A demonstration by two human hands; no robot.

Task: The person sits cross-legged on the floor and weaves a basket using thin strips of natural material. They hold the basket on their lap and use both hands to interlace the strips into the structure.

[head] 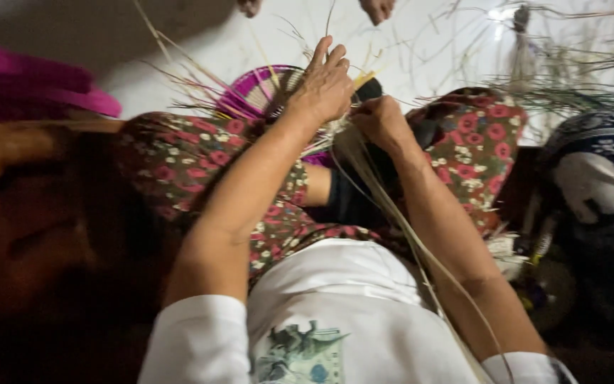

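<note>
one head-worn view, looking steeply down and forward along both forearms, close above the lap; the hands' meeting point sits upper centre.
</note>
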